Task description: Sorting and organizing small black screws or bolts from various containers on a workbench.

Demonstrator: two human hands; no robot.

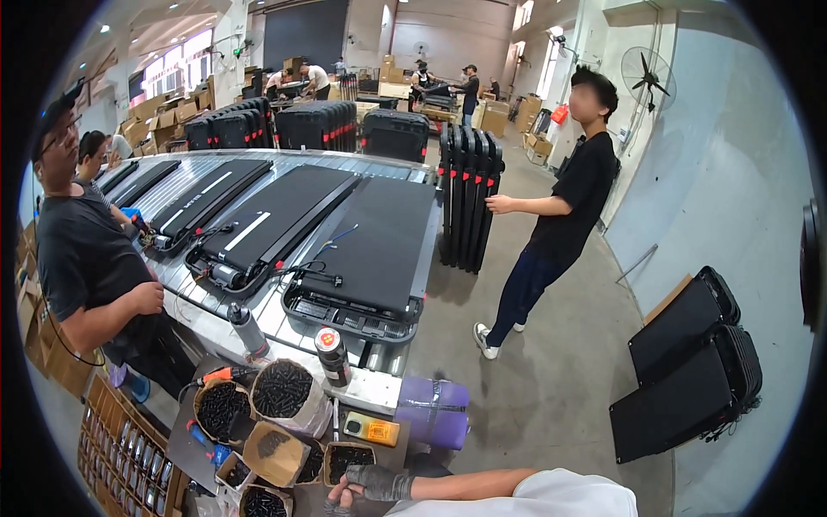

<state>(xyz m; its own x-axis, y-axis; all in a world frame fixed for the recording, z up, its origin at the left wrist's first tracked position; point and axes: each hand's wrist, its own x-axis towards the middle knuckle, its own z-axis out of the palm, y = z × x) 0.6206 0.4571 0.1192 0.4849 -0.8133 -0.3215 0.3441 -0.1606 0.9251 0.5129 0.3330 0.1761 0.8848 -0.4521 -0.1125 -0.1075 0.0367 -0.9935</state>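
My right hand point(379, 482), in a grey fingerless glove, reaches in from the lower right with its fingers bent together. Whatever is between those fingers is too small to make out. Part of my left hand point(338, 509) shows at the bottom edge, close to the right fingertips; its fingers are mostly cut off. Just beyond both hands is a small carton of black screw-like parts point(351, 457). Several other containers stand left of it, among them a large bag of black parts point(282, 389) and an open cardboard box point(274, 455). A yellow-and-grey device point(371, 428) lies behind the small carton.
A roller conveyor point(373, 351) carries several black treadmill-like machines point(366, 250). A black canister point(332, 355), grey bottle point(248, 331) and purple wrapped bundle point(433, 412) are nearby. One person point(90, 250) stands left; another point(573, 185) touches upright folded machines point(469, 198). More lean against the wall point(689, 379).
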